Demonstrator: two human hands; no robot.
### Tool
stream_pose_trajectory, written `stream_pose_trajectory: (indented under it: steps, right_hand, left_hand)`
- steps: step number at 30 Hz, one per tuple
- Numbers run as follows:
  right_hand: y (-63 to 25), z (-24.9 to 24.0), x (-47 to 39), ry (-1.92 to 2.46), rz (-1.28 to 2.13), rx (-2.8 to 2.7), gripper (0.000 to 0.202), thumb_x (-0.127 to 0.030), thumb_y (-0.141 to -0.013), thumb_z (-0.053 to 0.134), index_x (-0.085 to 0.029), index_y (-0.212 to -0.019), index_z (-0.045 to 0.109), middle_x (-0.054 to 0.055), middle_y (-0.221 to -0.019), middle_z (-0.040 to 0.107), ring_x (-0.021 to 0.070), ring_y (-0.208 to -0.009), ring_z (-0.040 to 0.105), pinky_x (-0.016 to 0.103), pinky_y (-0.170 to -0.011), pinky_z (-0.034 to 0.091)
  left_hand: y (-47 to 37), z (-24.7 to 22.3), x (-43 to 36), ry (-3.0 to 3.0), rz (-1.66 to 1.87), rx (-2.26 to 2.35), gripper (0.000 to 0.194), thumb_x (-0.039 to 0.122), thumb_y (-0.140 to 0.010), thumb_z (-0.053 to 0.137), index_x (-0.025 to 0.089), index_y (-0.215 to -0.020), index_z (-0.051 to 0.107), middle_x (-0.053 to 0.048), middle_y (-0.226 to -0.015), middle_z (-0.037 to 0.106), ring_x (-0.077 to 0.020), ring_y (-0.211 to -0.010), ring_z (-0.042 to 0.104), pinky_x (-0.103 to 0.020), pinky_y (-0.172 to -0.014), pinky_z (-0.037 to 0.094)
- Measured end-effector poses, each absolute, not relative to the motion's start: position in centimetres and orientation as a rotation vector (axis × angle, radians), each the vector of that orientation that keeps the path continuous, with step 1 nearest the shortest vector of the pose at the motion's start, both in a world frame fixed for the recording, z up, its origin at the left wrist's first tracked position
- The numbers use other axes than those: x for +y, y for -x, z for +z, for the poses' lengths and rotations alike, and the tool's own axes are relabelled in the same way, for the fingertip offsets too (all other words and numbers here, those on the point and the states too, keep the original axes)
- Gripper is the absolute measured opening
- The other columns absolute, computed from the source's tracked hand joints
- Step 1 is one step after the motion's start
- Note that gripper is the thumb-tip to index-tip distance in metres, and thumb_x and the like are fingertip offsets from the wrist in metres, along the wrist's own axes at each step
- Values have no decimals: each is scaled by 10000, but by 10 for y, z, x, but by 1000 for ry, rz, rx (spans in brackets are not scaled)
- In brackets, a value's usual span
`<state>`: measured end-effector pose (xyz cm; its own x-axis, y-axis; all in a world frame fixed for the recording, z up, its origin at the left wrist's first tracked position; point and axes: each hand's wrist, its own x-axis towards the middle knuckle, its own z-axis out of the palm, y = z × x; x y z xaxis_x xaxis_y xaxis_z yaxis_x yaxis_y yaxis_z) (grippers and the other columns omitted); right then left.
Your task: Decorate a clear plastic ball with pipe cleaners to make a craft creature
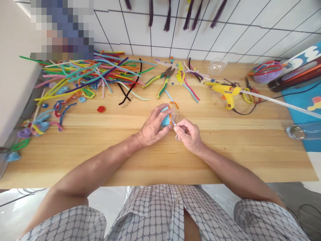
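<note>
On the wooden table a round blue piece with an orange band (165,116) lies on its side, a clear plastic part at its right end. My left hand (152,127) is wrapped round it from the left, fingers over its top and thumb along the near side. My right hand (189,134) is closed on a small metal tool (174,122), perhaps scissors. The tool's tip touches the orange edge, and a ring handle shows below my fingers. A short orange strip (175,104) sticks out behind the piece.
Many coloured pipe cleaners (82,73) are heaped at the back left. Pliers (163,82) lie behind my hands. A red coil (101,109) sits to the left. At the right are a yellow glue gun (228,94) with its cord, scissors (248,96) and a clear bottle (304,131).
</note>
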<state>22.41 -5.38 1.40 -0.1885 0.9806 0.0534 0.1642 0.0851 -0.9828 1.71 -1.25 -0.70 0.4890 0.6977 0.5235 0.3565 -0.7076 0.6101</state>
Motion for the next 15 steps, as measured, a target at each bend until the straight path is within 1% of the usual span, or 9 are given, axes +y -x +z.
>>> stream_pose_trajectory:
  steps: [15]
  right_hand:
    - [-223,16,-52,1216,1192,-1529,270,-427,-951,651,-242,-784,547,-85,-509,515,91,-433,462,225,-462,373]
  left_hand:
    - [-17,-8,-12,-2308,1079,887,554,413,-1069,592,227,-1567,435,-235,-1604,454,-344,-1535,454,-570,-1226,445]
